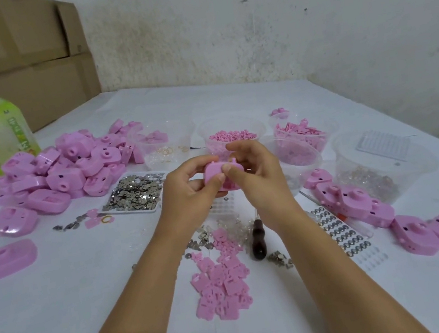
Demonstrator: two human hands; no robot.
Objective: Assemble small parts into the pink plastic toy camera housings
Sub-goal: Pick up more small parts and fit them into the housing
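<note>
Both hands, left hand (187, 192) and right hand (255, 177), are pinching one pink housing (215, 177) in curled fingers, raising it above the table (88, 292), likely for seating a part.

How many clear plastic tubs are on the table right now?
5: ring tub left of the pellet tub; pink-parts tub right of it; front tub partly hidden beside the right hand; big tub far right. More may be hidden.
</note>
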